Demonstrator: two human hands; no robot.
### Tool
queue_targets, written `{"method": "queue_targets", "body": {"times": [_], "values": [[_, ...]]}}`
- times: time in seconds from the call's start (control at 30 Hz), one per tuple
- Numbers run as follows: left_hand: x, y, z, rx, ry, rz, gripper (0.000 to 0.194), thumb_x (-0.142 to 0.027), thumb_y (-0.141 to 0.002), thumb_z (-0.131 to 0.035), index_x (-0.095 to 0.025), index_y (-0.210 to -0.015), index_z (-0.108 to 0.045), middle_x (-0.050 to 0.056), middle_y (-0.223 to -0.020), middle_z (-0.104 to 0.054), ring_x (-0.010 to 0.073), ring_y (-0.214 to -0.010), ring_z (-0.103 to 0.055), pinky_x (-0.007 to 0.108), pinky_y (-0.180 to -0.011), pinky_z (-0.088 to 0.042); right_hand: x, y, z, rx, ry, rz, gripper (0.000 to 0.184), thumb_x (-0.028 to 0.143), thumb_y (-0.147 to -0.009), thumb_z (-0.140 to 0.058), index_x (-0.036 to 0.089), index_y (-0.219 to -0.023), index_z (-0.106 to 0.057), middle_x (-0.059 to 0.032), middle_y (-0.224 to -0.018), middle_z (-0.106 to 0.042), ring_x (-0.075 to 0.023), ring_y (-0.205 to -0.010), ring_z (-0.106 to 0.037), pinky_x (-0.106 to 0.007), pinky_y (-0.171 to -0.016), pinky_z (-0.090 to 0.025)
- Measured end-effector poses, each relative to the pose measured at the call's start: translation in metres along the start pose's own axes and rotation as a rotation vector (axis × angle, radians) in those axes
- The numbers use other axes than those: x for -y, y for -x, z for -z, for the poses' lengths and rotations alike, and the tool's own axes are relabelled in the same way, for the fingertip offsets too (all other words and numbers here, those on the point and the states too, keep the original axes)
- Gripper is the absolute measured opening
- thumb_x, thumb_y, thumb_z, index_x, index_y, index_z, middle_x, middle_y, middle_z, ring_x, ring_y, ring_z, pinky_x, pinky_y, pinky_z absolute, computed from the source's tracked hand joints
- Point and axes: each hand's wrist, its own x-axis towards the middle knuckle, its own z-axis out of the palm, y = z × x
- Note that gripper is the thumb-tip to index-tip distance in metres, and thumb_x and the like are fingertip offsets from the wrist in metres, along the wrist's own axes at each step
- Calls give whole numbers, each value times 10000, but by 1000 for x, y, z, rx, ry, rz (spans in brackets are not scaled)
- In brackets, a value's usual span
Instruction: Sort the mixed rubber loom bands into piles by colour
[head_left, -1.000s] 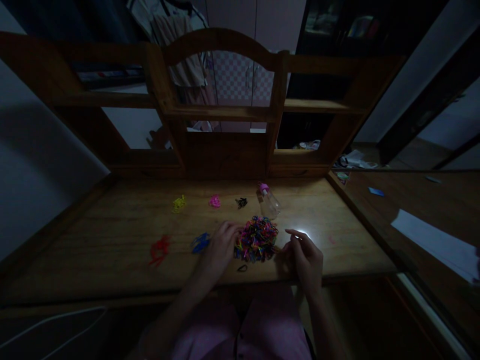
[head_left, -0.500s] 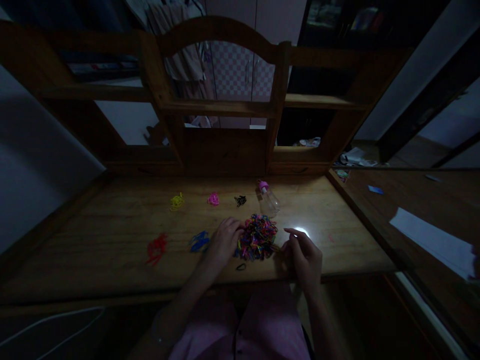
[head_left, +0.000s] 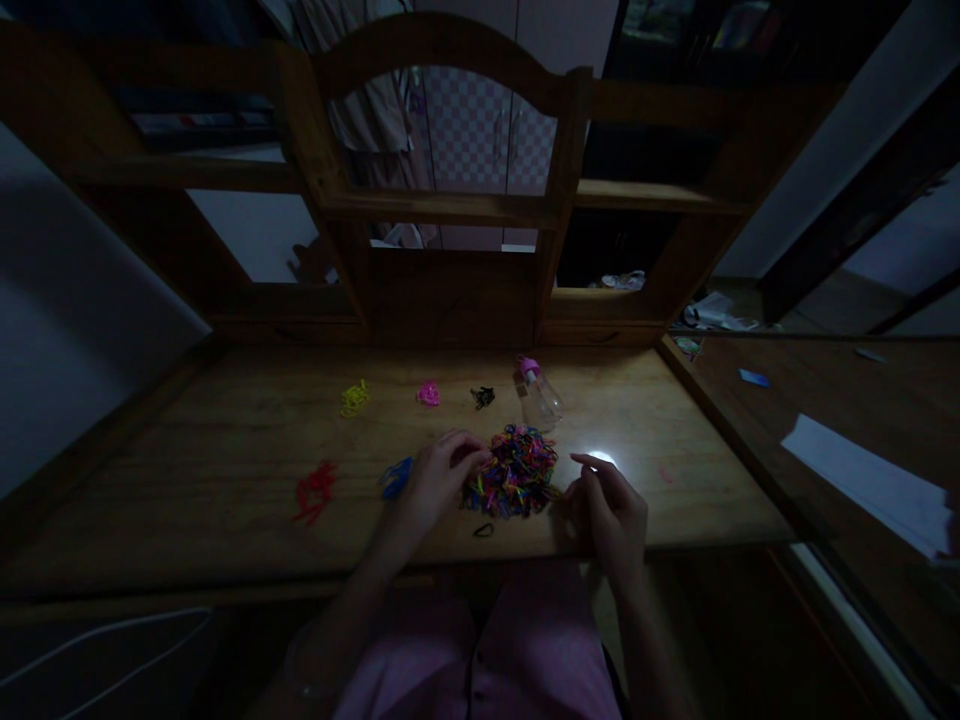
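Note:
A heap of mixed-colour small rubber bands [head_left: 517, 475] lies on the wooden desk between my hands. My left hand [head_left: 439, 478] reaches over its left edge, thumb and forefinger pinched together; whatever is between the tips is too small to make out. Just right of the heap, my right hand [head_left: 613, 508] rests near the desk with its forefinger stretched out and apart from the thumb. One black loop [head_left: 484, 530] lies in front of the heap. Partly hidden behind my left hand is a group of blue bands [head_left: 395, 478].
Farther out lie small groups of red bands [head_left: 315, 490], yellow bands [head_left: 355, 398], pink bands [head_left: 428, 393] and black bands [head_left: 483, 397]. A clear bottle with a pink cap [head_left: 541, 390] lies behind the heap. A wooden shelf frame [head_left: 450, 208] rises at the back.
My left hand has shifted slightly left and its thumb and forefinger now show in a pinch. The heap's left side looks more spread out. My right hand has hardly moved.

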Motion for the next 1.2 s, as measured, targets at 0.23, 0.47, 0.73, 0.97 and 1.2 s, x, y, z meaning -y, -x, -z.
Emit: {"method": "queue_targets", "body": {"times": [0.23, 0.47, 0.73, 0.97, 1.2], "values": [[11, 2, -1, 73, 209, 152, 167, -352, -790, -643, -186, -776, -649, 25, -720, -663, 179, -665, -627, 265, -633, -492, -1, 0, 0, 4, -17, 9, 253, 321, -932, -504, 181, -1082, -652, 5, -649, -626, -132, -552, -566, -234, -542, -437], [8, 6, 1, 38, -74, 24, 80, -252, -826, -600, -188, -821, -648, 29, -862, -676, 178, -805, -648, 279, -739, -506, -6, -1, 0, 10, -17, 2, 244, 317, -929, -511, 184, -1077, -652, 0, -665, -636, -126, -556, -570, -230, -550, -440], [7, 5, -9, 117, -367, -59, 67, -174, -835, -595, -170, -803, -654, 44, -835, -641, 176, -751, -608, 293, -701, -468, -5, 0, 0, 3, -35, -3, 243, 317, -928, -509, 188, -1073, -653, 7, -637, -624, -121, -543, -556, -221, -525, -423], [8, -2, -11, 143, -443, -90, 58, -108, -763, -601, -162, -768, -621, 40, -798, -613, 175, -740, -576, 287, -688, -445, -6, 0, 0, 2, -29, 0, 246, 314, -927, -508, 186, -1077, -655, 6, -644, -625, -125, -555, -571, -227, -544, -437], [11, -4, 1, 131, -40, 109, 119, -277, -763, -644, -160, -785, -633, 27, -738, -659, 159, -650, -616, 249, -601, -459, -5, 0, 0, 2, -22, 26, 239, 304, -931, -501, 182, -1067, -656, 6, -643, -620, -128, -559, -572, -233, -556, -439]]}}
